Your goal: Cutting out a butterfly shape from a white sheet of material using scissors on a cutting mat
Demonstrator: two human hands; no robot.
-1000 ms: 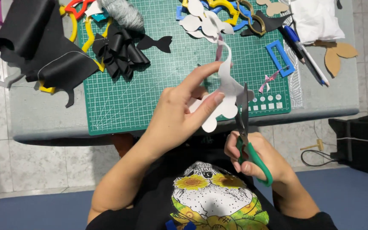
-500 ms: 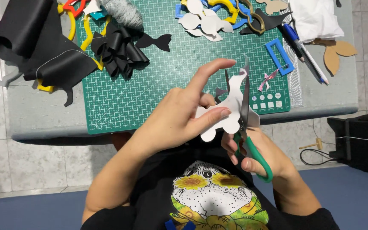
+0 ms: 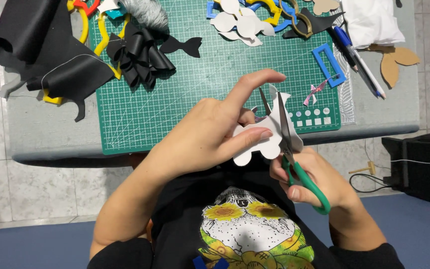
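L hand (image 3: 210, 132) pinched white foam cutout (image 3: 262, 137) betw. thumb and fingers, index raised clear, held in front of chest just off near edge of green cutting mat (image 3: 175, 99). R hand (image 3: 314, 182) closed on green-handled scissors (image 3: 294, 154), blades narrowly parted over the cutout. Vs. 1 s prior: piece turned and brought lower, blades set deeper into outline; contour cut judged well along. Black foam scraps (image 3: 135, 55) lay on the mat, well apart.
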